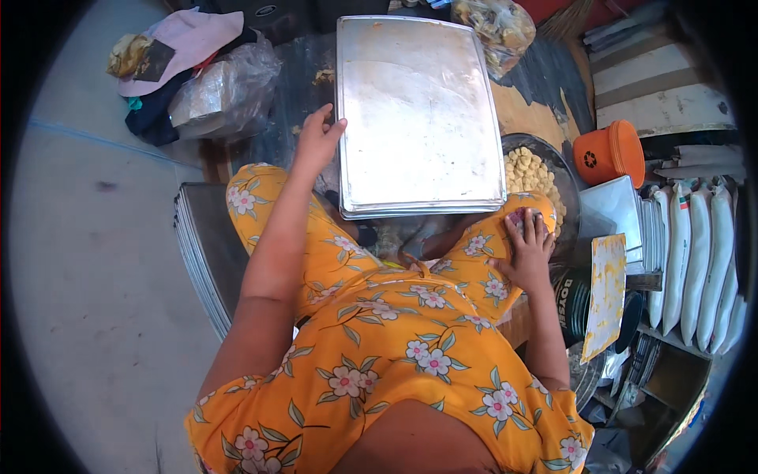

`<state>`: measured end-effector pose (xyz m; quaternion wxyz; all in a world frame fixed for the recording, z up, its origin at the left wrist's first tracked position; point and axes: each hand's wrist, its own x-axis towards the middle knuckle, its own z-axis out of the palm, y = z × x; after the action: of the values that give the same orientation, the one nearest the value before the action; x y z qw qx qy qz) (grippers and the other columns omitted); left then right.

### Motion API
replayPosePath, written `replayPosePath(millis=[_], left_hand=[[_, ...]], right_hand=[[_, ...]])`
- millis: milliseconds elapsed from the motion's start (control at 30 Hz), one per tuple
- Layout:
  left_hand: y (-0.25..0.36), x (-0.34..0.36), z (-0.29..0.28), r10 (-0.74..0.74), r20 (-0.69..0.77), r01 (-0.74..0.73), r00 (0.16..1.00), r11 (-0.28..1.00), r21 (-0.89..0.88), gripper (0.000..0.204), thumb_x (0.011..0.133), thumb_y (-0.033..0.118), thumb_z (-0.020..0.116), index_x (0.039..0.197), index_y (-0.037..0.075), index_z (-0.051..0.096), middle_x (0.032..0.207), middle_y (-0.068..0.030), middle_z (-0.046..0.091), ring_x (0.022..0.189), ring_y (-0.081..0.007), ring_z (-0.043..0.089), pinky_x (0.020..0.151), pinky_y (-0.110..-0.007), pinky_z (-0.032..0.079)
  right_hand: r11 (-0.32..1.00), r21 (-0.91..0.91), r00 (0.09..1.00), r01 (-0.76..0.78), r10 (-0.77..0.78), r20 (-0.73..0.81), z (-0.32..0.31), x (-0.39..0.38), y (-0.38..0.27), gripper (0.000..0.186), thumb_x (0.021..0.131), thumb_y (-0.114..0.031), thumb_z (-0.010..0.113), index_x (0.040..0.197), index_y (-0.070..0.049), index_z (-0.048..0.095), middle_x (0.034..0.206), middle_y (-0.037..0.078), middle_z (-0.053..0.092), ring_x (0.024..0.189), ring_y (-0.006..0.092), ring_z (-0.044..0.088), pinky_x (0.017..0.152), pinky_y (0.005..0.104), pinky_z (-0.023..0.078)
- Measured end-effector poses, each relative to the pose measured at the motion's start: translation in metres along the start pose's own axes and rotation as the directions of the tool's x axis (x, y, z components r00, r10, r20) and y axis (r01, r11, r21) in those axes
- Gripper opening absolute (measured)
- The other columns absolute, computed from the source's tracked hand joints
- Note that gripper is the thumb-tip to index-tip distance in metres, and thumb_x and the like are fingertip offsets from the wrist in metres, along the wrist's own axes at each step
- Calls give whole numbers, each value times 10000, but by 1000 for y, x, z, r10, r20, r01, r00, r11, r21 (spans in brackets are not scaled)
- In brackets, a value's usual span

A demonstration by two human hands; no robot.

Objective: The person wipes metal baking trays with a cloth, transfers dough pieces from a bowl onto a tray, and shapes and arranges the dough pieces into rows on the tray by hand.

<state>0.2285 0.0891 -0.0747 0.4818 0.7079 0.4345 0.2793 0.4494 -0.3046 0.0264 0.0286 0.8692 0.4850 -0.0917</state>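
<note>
In front of my lap lies a stack of metal baking trays [418, 118], the top one flat, silvery and bare, with stained patches. My left hand [318, 142] is at the stack's left edge, fingers apart and fingertips touching the rim. On my right knee rests my right hand [525, 251], its fingers spread flat. Under those fingers shows a small dark reddish piece [519, 218], too covered to name. Beyond that knee a dark round basin [570, 170] holds many pale yellow dough balls [530, 172], partly hidden by the knee.
More trays [207, 245] are stacked at my left. An orange bucket [609, 154], upright trays [612, 209], a yellow-smeared board [604, 296] and white sacks [695, 261] stand at right. A clear plastic bag [225, 95] lies far left, another filled bag [496, 31] at the back.
</note>
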Motion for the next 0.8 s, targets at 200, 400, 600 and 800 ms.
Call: replayPosePath(millis=[200,400,600,800], left_hand=[[-25,-9,25,7,-37,-5,999,998,61,552,940,304,604,1402,42,454,1383,-230,430,1297,-349,432,1089,-398,338],[-29,-9,35,-35,-47,27,998,986,-163,536,939,303,600,1398,63,463,1406,-214,408,1319,-339,409,1096,-405,326],[-39,-11,50,-66,-113,30,991,956,-292,503,934,281,594,1368,44,497,1369,-204,455,1322,-318,409,1099,-382,319],[-69,8,48,62,-92,-82,994,966,-244,522,929,279,597,1379,36,488,1404,-197,448,1326,-334,408,1100,-374,317]], right_hand=[[822,568,863,41,258,-435,23,22,16,398,914,1,565,1309,-40,554,1265,167,615,1130,316,619,977,356,465],[743,651,921,-154,347,-179,18,112,-37,567,924,-220,619,1402,12,421,1356,252,520,1257,372,518,1054,406,406],[948,282,903,149,-14,-430,93,101,-85,523,923,-156,541,1376,72,414,1443,257,423,1363,407,379,1177,515,203],[588,424,723,689,-599,-344,76,98,-220,362,883,-121,579,1220,9,559,1369,225,516,1316,336,459,1165,460,272]])
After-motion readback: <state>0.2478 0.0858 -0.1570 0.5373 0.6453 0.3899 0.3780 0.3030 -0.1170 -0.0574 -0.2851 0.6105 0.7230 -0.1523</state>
